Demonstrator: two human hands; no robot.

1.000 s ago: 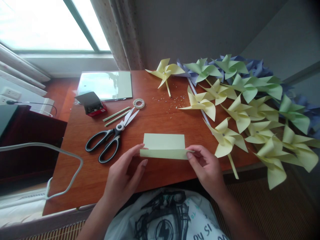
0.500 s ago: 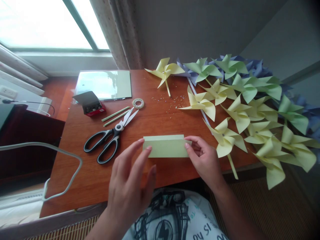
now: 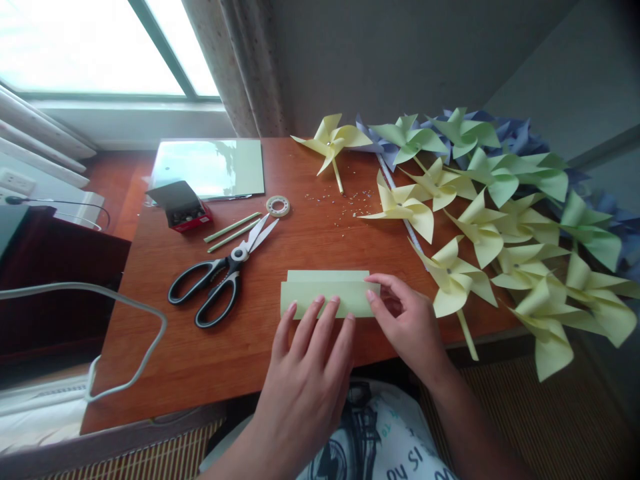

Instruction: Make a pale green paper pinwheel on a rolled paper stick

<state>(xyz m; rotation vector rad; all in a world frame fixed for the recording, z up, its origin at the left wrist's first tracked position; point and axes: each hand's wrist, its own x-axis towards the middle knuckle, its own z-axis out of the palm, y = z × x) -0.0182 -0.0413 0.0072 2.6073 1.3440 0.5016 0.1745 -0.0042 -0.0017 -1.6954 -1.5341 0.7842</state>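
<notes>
A pale green sheet of paper [image 3: 320, 291], folded over on itself, lies near the table's front edge, with a strip of the back layer showing behind the fold. My left hand [image 3: 315, 367] rests at its near edge, fingers stretched out and spread over the paper's front part. At the right end, my right hand [image 3: 403, 313] pinches the paper between thumb and forefinger. Left of the paper lie black-handled scissors [image 3: 231, 270] with their blades parted. Two thin green paper sticks [image 3: 233, 233] and a roll of tape [image 3: 278, 207] are just beyond the scissors.
Yellow, green and blue paper pinwheels [image 3: 453, 270] crowd the right side. Tiny scraps [image 3: 350, 203] are scattered mid-table. An open red box [image 3: 187, 217] of small dark items and a glossy packet [image 3: 210, 168] stand back left. A white cable [image 3: 150, 313] crosses the left edge.
My left hand has moved right from the paper's left end to its near edge, its fingers now laid along it. The right hand keeps its hold at the right end.
</notes>
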